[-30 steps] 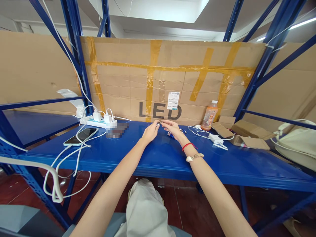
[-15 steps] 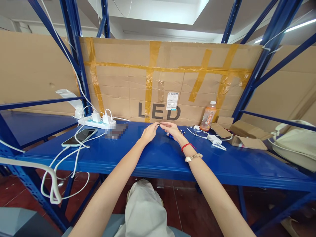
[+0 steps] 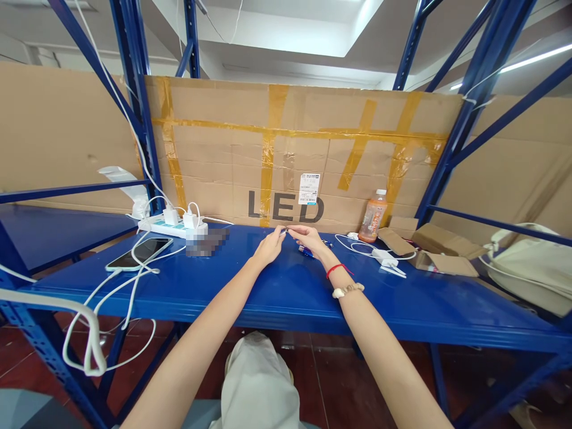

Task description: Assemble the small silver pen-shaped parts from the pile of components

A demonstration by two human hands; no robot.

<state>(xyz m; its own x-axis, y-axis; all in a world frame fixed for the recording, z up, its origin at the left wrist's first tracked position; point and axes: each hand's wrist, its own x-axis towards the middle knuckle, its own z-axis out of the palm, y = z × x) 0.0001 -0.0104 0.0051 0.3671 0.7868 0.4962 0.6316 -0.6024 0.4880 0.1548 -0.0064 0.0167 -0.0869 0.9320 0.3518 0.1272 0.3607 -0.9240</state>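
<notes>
My left hand (image 3: 269, 246) and my right hand (image 3: 308, 238) meet over the middle of the blue table (image 3: 286, 292), fingertips almost touching. Both are closed in a pinch around something small and partly shiny between them; its kind is too small to tell. Under and beside my right hand lie blue pen-like pieces (image 3: 306, 251), partly covered by it. A red string and a beaded bracelet (image 3: 348, 290) circle my right wrist.
Left stand a white power strip (image 3: 154, 225) with chargers and a phone (image 3: 139, 254) among loose cables. Right are an orange drink bottle (image 3: 372, 217), a white charger (image 3: 384, 257), an opened cardboard box (image 3: 447, 244) and a pale bag (image 3: 527, 268). A taped cardboard sheet (image 3: 210, 155) backs the table.
The view has tilted and shifted slightly. My two hands stay together in nearly the same place, with the fingertips a little changed around the small thing.
</notes>
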